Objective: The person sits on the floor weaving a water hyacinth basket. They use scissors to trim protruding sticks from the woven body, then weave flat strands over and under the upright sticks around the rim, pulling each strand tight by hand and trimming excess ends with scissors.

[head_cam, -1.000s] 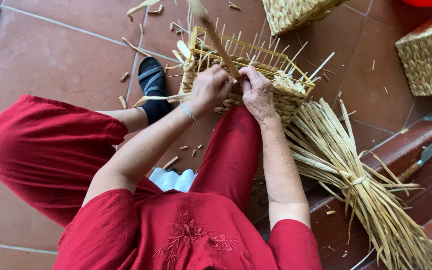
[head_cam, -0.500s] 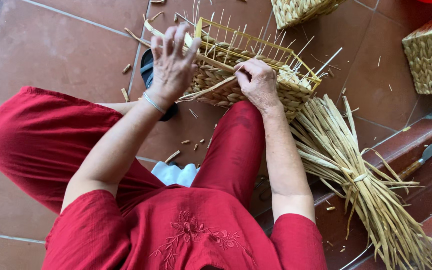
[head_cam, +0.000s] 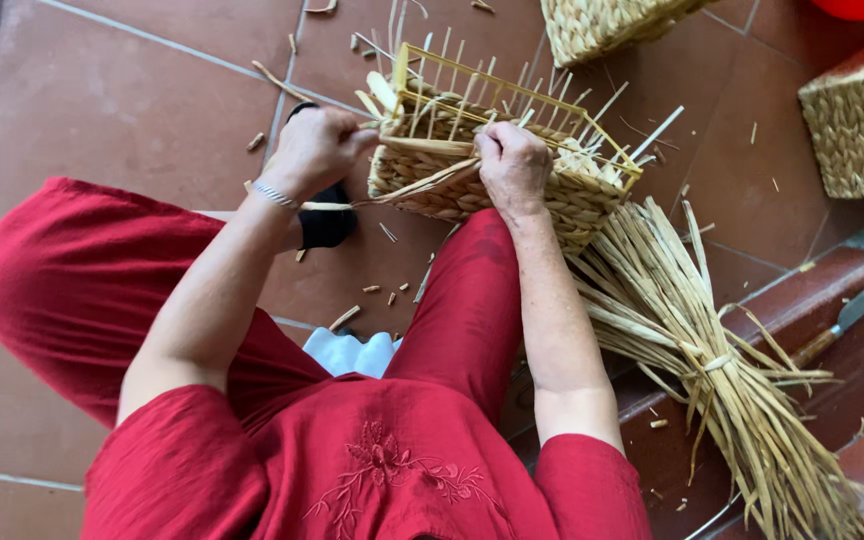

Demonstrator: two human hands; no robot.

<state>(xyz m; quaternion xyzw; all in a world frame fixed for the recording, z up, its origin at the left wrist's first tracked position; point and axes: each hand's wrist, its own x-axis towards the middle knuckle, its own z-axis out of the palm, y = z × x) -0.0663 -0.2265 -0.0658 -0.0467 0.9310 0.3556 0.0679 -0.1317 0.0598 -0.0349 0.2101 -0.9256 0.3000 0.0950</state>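
Left hand (head_cam: 314,150) grips a straw strand (head_cam: 402,190), right hand (head_cam: 514,168) clasps the half-woven straw basket (head_cam: 452,185) on red tiles.

Half-woven straw basket (head_cam: 497,170) resting tilted on your right knee, pale upright stakes sticking up above woven band. Flat straw strand (head_cam: 392,196) running taut from basket's near wall toward your left, leaving woven wall at your right hand's side.

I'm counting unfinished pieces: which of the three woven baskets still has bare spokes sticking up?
The basket under the hands, resting against the red-trousered knee: thin spokes rise from its rim. The basket at the top edge and the basket at the right edge show none.
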